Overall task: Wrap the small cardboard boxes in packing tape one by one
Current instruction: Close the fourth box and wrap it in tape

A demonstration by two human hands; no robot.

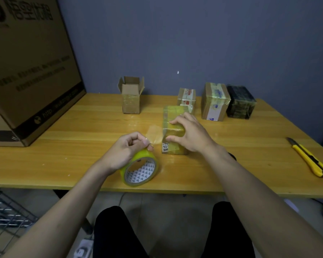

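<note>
On the yellow wooden table (82,127), near the front edge, stands a small cardboard box (172,127) that is shiny all over with clear yellowish tape. A white label low on its front shows "72-" in black; the rest of the writing is too small to read. The right hand (188,135) rests on top of this box with fingers spread wide and lightly bent, the thumb against the front face. Just left of the box, the left hand (127,151) curls around a roll of packing tape (140,168), and its fingertips pinch the loose strip of tape (154,135) that runs from the roll to the box's left edge. The roll is round, glossy and yellow-green, and its inner ring is white with a pattern of little dark triangles. Behind the box, touching or nearly so, sits a smaller taped box (186,96) with red and white labels that cannot be read. To the right of that one stands a taller brown box (214,101) with a white and blue label, also too blurry to read, and next to it a black box (241,102) wrapped in shiny tape. Behind and to the left of the box stands an open box (131,95) with its flaps up. Far left of the box is a big brown carton (30,71) with dark printed signs and a blurry web address that starts "http". Far right of the box lies a long yellow and black cutter knife (308,157).
</note>
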